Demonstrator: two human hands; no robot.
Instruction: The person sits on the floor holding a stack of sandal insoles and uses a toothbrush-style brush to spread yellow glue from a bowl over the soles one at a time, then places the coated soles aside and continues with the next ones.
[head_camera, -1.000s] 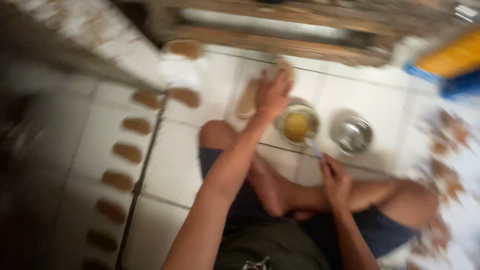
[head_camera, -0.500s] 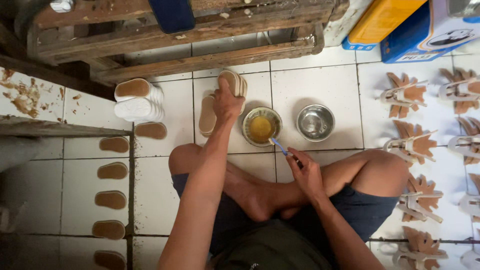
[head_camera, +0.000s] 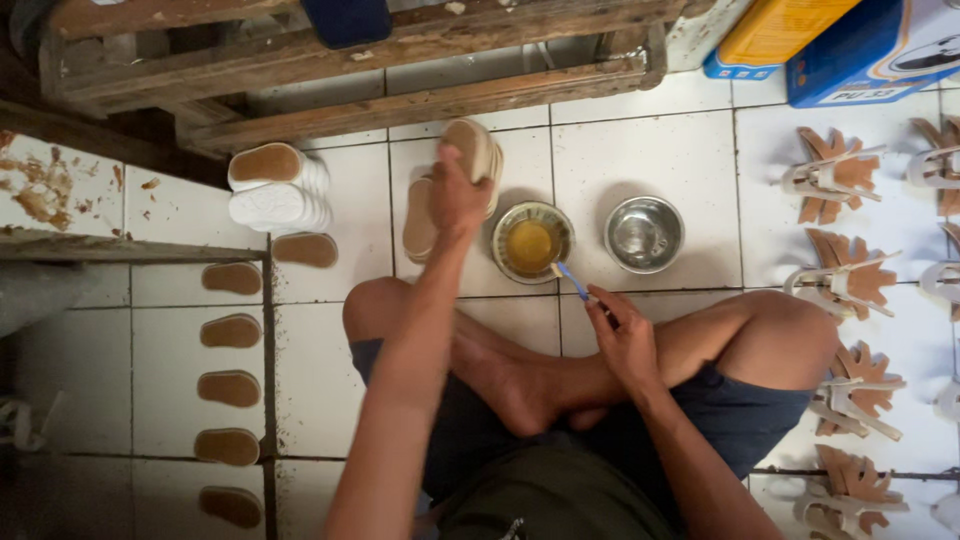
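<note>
The person sits cross-legged on the white tiled floor (head_camera: 660, 150). The left hand (head_camera: 458, 192) reaches far forward and closes over a tan shoe sole (head_camera: 470, 145) standing at the top of a small pile of soles (head_camera: 420, 222), just left of the bowl of yellow glue (head_camera: 532, 243). The right hand (head_camera: 625, 335) rests near the knee, fingers pinched around a blue-handled brush (head_camera: 575, 283) whose tip touches the near rim of that bowl. An empty steel bowl (head_camera: 644, 233) sits just right of it. At the far left stands a stack of white soles (head_camera: 275, 188), with single brown soles (head_camera: 230, 331) in a row nearer. Strapped uppers (head_camera: 835, 175) line the right side.
</note>
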